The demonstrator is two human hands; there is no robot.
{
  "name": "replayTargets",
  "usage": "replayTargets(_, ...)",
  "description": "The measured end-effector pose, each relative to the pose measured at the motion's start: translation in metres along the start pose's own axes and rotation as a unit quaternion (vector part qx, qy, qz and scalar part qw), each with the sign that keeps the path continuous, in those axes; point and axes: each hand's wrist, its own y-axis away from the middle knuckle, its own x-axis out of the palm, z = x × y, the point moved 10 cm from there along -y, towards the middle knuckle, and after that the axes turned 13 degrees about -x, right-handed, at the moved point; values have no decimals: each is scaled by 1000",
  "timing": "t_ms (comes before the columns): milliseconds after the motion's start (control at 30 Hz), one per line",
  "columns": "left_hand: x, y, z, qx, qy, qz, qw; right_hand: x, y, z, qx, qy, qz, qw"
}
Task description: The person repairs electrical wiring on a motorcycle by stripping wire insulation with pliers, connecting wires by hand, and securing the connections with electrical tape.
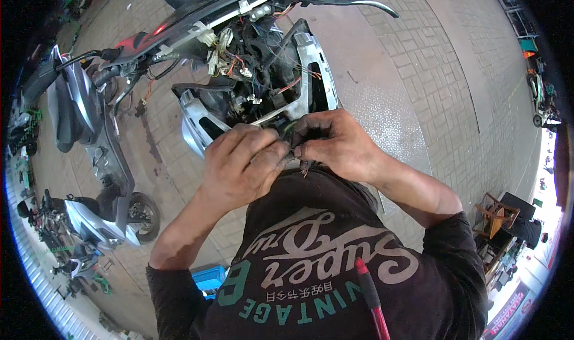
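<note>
My left hand and my right hand meet in front of my chest, with fingers closed in a pinch. Between the fingertips is a dark bundle of wires, its frayed ends poking out below. My fingers hide most of it. Just beyond the hands is the stripped front of a scooter, with white plastic connectors and loose coloured wires hanging below the handlebar. A pale bracket runs down the right of this opening. Both hands have dark grime on them.
A brake lever sticks out at the upper right. To the left stands a silver scooter. A blue case lies by my left elbow, and a wooden chair stands at the right. A red-and-black pen-shaped tool hangs at my shirt.
</note>
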Motion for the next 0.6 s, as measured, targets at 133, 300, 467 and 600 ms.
replayTargets(133,10,5,23,-96,121,22,988,-2,4,25,-100,127,-15,987)
replayTargets(300,78,44,64,-454,464,176,739,11,34,62,-442,388,-67,806)
replayTargets(467,121,74,44,-599,611,224,467,6,49,46,-477,403,-82,776)
replayTargets(600,118,48,55,-531,535,232,615,-31,35,24,-320,287,-183,884)
